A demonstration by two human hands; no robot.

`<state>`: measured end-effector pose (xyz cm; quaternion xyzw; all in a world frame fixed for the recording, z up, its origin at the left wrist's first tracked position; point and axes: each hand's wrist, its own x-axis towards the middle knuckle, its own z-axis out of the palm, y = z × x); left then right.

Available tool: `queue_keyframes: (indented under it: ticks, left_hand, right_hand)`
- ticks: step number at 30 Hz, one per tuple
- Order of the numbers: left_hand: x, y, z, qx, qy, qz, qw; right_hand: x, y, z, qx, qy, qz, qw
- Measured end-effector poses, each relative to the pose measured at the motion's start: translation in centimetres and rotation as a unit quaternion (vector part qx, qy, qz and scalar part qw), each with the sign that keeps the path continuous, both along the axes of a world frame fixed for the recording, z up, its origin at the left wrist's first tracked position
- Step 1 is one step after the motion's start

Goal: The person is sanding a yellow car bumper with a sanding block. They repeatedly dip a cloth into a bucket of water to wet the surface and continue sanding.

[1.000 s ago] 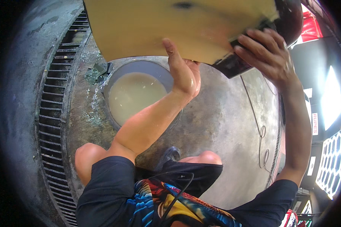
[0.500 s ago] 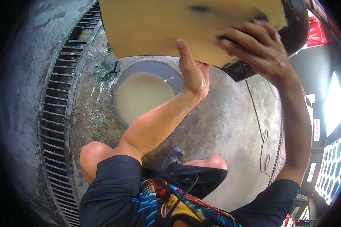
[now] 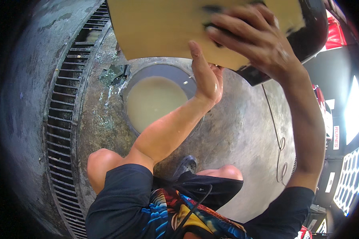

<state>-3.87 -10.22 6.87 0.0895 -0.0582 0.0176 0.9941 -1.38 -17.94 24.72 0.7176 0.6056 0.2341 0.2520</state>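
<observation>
A large curved panel (image 3: 159,34), tan and wet-looking on its face with glossy black toward the right end, spans the top of the view. Its lower edge is gripped by my left hand (image 3: 205,77), the thumb lying on the tan face and the fingers curled beneath, partly hidden. Against the same face my right hand (image 3: 253,42) presses with bent fingers over a dark flat piece (image 3: 212,30). Only bits of that piece show around the fingertips, so its kind is unclear. Below the panel stands a grey bucket (image 3: 153,68) of cloudy water (image 3: 155,97).
Dark, wet, crumpled sheets (image 3: 115,75) lie on the concrete floor left of the bucket. A floor drain grate (image 3: 62,107) curves down the left side. A thin cable (image 3: 273,119) trails along the floor at right. My knees (image 3: 101,163) flank the near space.
My right hand has slid left across the panel's face with the dark piece. The left hand keeps its hold on the edge. The whole view has shifted slightly.
</observation>
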Motion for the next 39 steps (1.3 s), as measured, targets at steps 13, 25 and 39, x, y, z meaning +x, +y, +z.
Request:
queue_keyframes:
  ticks: [13, 25, 39]
  left_hand:
    - [-0.2, 0.0, 0.0, -0.004, 0.023, 0.007, 1.000]
    - [-0.2, -0.2, 0.3, 0.011, 0.032, 0.050, 0.998]
    - [-0.4, 0.4, 0.0, 0.026, 0.023, 0.018, 0.999]
  right_hand:
    - [-1.1, -1.8, 0.4, 0.001, -0.020, -0.042, 0.999]
    - [-2.3, -4.6, 2.1, -0.038, -0.042, -0.073, 0.996]
    - [-5.3, -9.0, 3.5, -0.065, -0.094, -0.081, 0.990]
